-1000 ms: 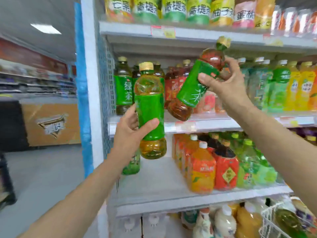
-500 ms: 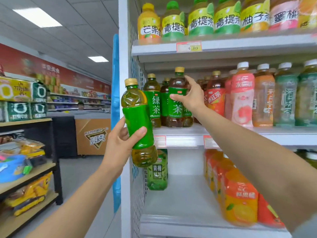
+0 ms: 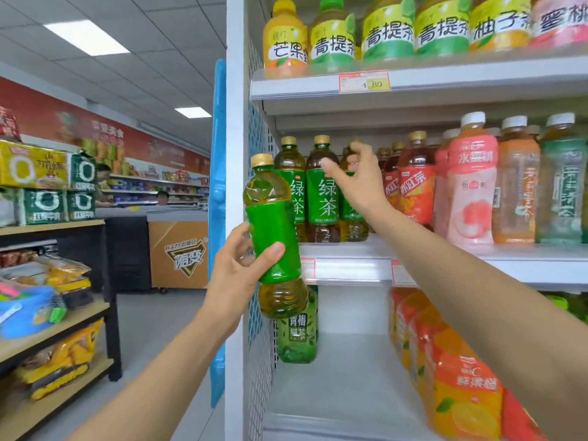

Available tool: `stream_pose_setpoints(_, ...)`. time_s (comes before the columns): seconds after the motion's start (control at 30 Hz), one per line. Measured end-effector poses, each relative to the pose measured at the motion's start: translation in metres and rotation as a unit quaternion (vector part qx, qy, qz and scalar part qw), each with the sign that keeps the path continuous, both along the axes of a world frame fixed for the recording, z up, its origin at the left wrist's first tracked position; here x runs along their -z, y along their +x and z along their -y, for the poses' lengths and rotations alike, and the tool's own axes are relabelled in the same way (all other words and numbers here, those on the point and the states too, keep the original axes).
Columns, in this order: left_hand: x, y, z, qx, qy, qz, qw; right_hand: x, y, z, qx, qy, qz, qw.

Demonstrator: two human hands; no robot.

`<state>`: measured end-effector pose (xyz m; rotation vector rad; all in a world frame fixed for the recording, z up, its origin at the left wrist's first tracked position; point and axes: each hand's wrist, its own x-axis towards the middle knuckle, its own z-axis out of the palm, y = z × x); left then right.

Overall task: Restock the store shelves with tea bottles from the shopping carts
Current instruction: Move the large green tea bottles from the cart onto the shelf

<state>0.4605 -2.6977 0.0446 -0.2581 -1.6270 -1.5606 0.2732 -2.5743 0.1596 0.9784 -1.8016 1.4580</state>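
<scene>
My left hand (image 3: 237, 272) grips a green tea bottle (image 3: 273, 237) with a gold cap, held upright just in front of the middle shelf's (image 3: 350, 249) left end. On that shelf stand green tea bottles (image 3: 323, 189) in a row. My right hand (image 3: 356, 178) hovers in front of them with fingers apart, holding nothing, just off the bottle it set down. It partly hides another green tea bottle behind it.
Red tea bottles (image 3: 413, 186) and pink peach drinks (image 3: 471, 183) fill the shelf to the right. The top shelf (image 3: 445, 81) carries yellow and green bottles. The lower shelf (image 3: 343, 383) holds a green bottle (image 3: 297, 332) and orange bottles (image 3: 461, 386). A snack rack (image 3: 54, 313) stands at left.
My right hand stood its tilted green tea bottle on the middle shelf, then let go and drew back slightly. The left hand still holds its bottle.
</scene>
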Motion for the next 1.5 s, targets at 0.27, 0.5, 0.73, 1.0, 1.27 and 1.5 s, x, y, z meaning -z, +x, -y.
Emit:
stream_pose_setpoints(0.27, -0.029, -0.029, -0.024, 0.072, -0.015, -0.023, 0.997, -0.002, 0.054, -0.054, -0.37, 0.241, 0.085, 0.893)
stream_pose_setpoints(0.5, -0.052, -0.054, -0.034, -0.062, -0.19, -0.053, 0.978, -0.016, 0.036, -0.08, -0.236, 0.016, 0.057, 0.97)
stream_pose_setpoints(0.73, -0.004, -0.075, -0.002, -0.316, -0.495, 0.061, 0.807, -0.004, -0.011, -0.076, 0.084, 0.013, -0.005, 0.996)
stream_pose_setpoints(1.0, 0.007, -0.077, -0.002, -0.388, -0.578, 0.064, 0.715, -0.012, -0.028, -0.035, 0.229, 0.121, 0.001, 0.966)
stream_pose_setpoints(1.27, 0.008, -0.079, -0.003, -0.381, -0.579, 0.076, 0.716, -0.004, -0.022, -0.052, 0.128, 0.153, 0.025, 0.98)
stream_pose_setpoints(1.5, 0.042, -0.091, -0.112, -0.246, -0.534, -0.166, 0.791, 0.052, 0.041, -0.191, 0.128, 0.059, -0.061, 0.988)
